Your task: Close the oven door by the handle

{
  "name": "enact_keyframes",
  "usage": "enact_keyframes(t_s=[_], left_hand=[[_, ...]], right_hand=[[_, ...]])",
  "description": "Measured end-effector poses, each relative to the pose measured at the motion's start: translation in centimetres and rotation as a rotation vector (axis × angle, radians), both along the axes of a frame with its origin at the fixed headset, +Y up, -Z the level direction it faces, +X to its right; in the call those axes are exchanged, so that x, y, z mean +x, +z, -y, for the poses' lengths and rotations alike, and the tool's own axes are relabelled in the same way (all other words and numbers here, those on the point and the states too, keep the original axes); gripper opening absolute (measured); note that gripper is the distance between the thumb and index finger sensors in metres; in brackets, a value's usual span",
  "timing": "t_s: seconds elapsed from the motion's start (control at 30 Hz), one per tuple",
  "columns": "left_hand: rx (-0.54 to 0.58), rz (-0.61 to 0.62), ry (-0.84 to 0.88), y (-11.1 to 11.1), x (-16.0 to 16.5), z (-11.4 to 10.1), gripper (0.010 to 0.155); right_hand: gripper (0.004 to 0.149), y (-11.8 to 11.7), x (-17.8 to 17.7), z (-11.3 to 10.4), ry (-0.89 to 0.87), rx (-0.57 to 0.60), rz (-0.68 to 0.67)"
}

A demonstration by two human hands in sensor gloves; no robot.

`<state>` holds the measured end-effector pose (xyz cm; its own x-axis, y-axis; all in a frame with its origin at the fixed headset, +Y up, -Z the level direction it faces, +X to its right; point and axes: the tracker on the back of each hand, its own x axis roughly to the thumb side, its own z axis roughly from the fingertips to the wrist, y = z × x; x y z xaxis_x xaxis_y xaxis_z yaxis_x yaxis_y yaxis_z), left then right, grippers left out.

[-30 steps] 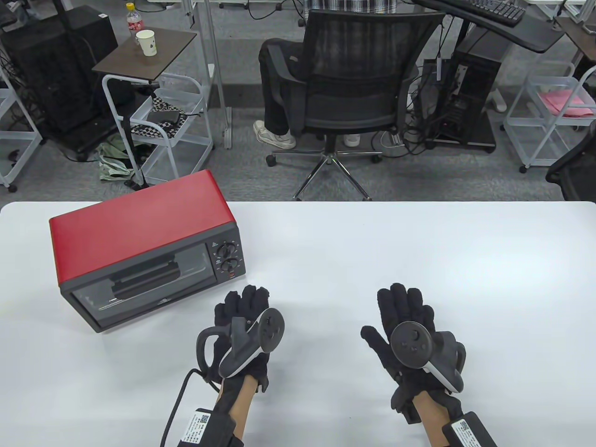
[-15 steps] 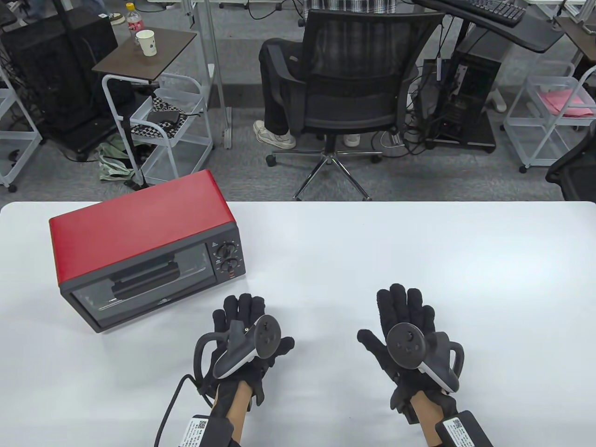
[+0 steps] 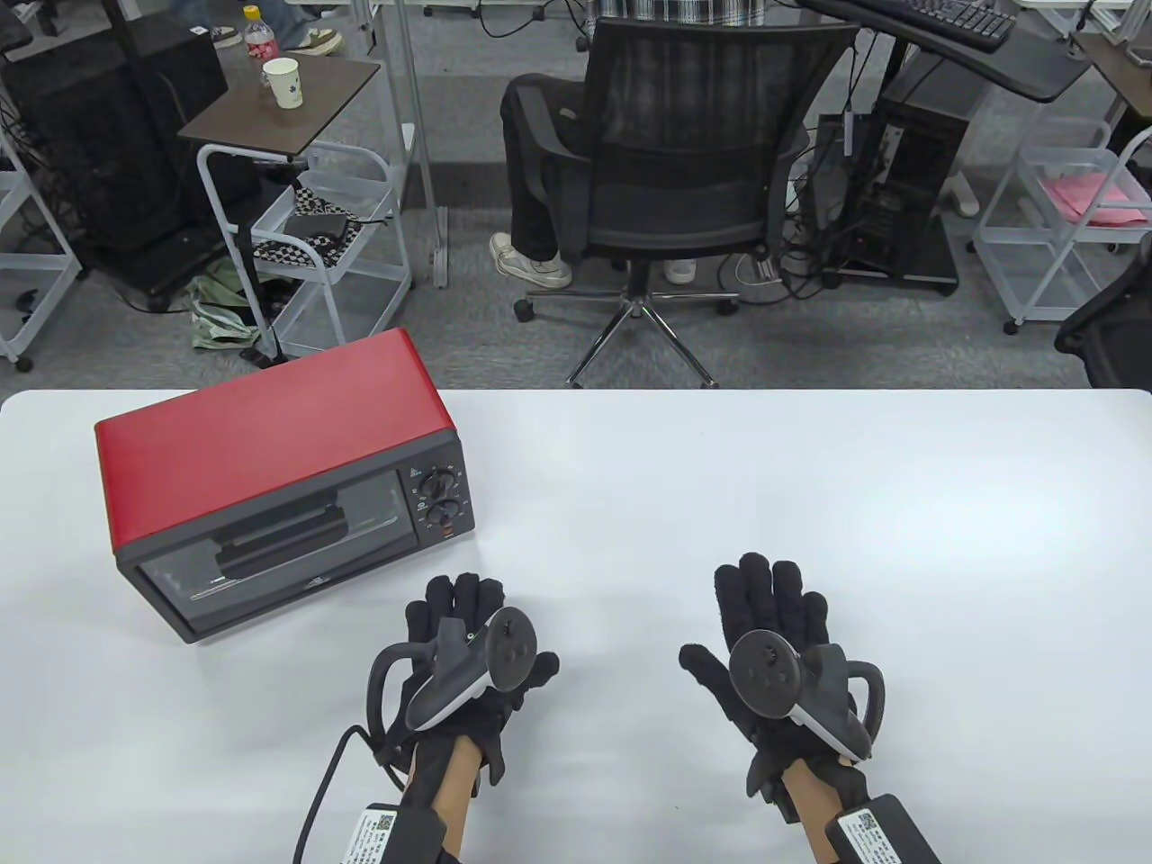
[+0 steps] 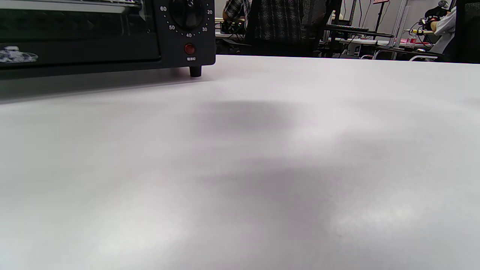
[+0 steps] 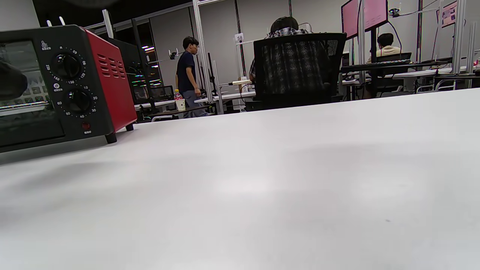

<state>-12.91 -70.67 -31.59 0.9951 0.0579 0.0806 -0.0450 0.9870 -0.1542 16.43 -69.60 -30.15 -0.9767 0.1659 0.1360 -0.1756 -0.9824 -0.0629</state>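
Observation:
The red toaster oven stands on the left of the white table. Its glass door is closed flush, with the dark handle across the door's upper part. My left hand lies palm down and empty on the table, just right of the oven's front corner and apart from it. My right hand lies palm down with fingers spread, empty, mid-table. The left wrist view shows the oven's lower front; the right wrist view shows its control panel. No fingers show in either wrist view.
Two dials sit on the oven's right panel. Beyond the table's far edge an occupied office chair and a small cart with a paper cup stand on the floor.
Both hands have slid back toward the table's near edge and a little left, staying flat and empty. The oven has not moved.

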Motion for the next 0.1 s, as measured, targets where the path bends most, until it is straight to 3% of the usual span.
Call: enact_keyframes(t_s=[0.1], left_hand=[[-0.003,0.0,0.002,-0.03,0.02,-0.01,0.097]], right_hand=[[0.083,0.0,-0.09,-0.01,0.001,0.004,-0.002]])
